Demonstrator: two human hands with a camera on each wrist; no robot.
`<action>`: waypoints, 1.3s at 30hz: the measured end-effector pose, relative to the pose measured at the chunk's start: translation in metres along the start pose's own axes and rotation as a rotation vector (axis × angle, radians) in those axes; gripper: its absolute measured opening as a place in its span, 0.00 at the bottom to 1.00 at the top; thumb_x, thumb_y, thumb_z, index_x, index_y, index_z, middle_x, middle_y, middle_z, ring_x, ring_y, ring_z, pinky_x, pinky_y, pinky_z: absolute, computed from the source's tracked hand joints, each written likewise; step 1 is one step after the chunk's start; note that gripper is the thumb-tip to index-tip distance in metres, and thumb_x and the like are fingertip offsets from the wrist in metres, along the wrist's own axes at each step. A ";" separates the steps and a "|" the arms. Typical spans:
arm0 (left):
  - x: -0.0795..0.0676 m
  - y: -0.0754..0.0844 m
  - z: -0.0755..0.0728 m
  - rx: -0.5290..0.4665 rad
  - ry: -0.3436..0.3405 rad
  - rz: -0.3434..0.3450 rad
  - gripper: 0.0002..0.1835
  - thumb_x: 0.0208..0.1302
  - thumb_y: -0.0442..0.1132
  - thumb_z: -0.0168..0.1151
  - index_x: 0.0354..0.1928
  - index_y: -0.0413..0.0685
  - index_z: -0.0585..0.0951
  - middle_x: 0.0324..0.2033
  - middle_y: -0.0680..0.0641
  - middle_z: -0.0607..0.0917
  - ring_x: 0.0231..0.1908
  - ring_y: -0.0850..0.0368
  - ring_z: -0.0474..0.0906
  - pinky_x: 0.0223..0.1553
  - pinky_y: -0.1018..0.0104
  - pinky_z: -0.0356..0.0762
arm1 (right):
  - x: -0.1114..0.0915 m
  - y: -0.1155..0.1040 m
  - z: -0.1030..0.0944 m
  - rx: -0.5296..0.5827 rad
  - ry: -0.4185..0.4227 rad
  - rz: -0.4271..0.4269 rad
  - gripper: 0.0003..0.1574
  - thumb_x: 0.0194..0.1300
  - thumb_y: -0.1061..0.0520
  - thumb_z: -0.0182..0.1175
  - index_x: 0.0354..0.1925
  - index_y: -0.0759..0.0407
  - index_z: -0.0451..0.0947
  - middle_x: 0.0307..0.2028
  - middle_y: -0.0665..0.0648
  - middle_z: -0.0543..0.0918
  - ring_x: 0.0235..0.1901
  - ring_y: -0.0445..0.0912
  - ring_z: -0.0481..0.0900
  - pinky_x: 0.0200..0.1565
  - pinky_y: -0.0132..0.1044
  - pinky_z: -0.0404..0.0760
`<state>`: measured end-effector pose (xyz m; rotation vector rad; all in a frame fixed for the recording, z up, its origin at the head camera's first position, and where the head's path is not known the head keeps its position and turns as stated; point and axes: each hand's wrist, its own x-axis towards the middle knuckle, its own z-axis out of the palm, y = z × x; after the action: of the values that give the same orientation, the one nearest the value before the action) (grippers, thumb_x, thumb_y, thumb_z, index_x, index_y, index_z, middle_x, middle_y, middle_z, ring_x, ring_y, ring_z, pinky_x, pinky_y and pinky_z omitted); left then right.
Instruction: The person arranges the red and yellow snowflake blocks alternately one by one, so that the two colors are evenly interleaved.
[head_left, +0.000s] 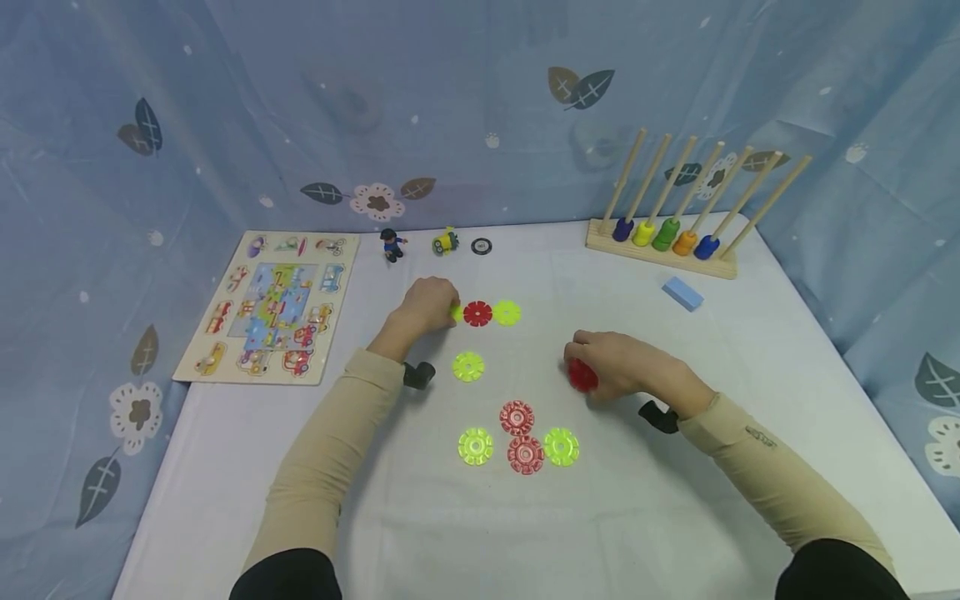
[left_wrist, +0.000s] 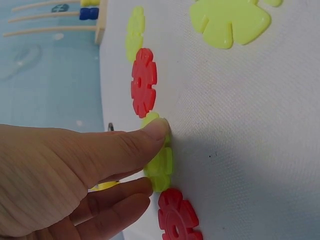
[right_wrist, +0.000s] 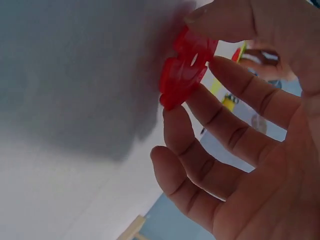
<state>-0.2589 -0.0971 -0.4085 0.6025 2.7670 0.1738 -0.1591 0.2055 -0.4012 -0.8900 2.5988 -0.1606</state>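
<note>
My left hand (head_left: 431, 302) pinches a yellow-green flower-shaped disc (left_wrist: 161, 167) between thumb and fingers, at table level. Beside it in the row lie a red flower disc (head_left: 477, 313) and another yellow-green disc (head_left: 507, 312). A further red disc (left_wrist: 177, 217), hidden by the hand in the head view, lies on its other side. Over the right of the table, my right hand (head_left: 622, 363) holds a red flower disc (right_wrist: 186, 70) by its edges, thumb on one side and fingertips on the other. Nearer me lie yellow-green discs (head_left: 468, 367) and reddish discs (head_left: 517, 417).
A wooden puzzle board (head_left: 206, 354) lies at the back left. Along the back are a toy figure (head_left: 392, 245), a small yellow-green toy (head_left: 446, 241) and a black ring (head_left: 482, 246). A wooden peg rack (head_left: 660, 250) with coloured beads stands back right, near a blue block (head_left: 682, 293).
</note>
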 end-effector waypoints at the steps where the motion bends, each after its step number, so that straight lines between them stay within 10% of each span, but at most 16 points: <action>1: 0.000 0.000 0.000 0.000 0.000 0.001 0.20 0.56 0.41 0.70 0.51 0.44 0.83 0.51 0.45 0.85 0.52 0.47 0.79 0.59 0.54 0.74 | 0.001 0.003 0.000 0.004 0.003 0.008 0.32 0.45 0.55 0.73 0.50 0.52 0.75 0.44 0.53 0.78 0.41 0.46 0.78 0.44 0.44 0.84; 12: -0.003 0.001 -0.002 -0.015 -0.002 -0.011 0.20 0.57 0.41 0.70 0.52 0.44 0.83 0.50 0.45 0.86 0.51 0.49 0.79 0.59 0.55 0.74 | 0.027 0.030 -0.015 0.049 0.037 0.137 0.31 0.48 0.54 0.73 0.52 0.52 0.76 0.49 0.56 0.78 0.47 0.52 0.78 0.49 0.49 0.84; 27: -0.003 0.004 -0.005 -0.013 -0.020 -0.018 0.20 0.57 0.41 0.70 0.52 0.44 0.83 0.49 0.46 0.86 0.51 0.49 0.79 0.60 0.56 0.73 | 0.099 0.028 -0.040 0.056 0.014 0.117 0.29 0.51 0.53 0.71 0.52 0.53 0.75 0.49 0.58 0.77 0.49 0.53 0.76 0.50 0.49 0.82; 39: -0.002 0.002 -0.004 0.009 -0.017 -0.014 0.20 0.57 0.42 0.70 0.52 0.44 0.83 0.50 0.46 0.85 0.52 0.48 0.79 0.60 0.55 0.73 | 0.117 0.021 -0.039 0.090 -0.012 0.124 0.27 0.53 0.54 0.70 0.52 0.51 0.76 0.50 0.56 0.77 0.50 0.52 0.74 0.52 0.48 0.82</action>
<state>-0.2577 -0.0967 -0.4042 0.5838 2.7566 0.1527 -0.2710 0.1505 -0.4078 -0.6946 2.6038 -0.2349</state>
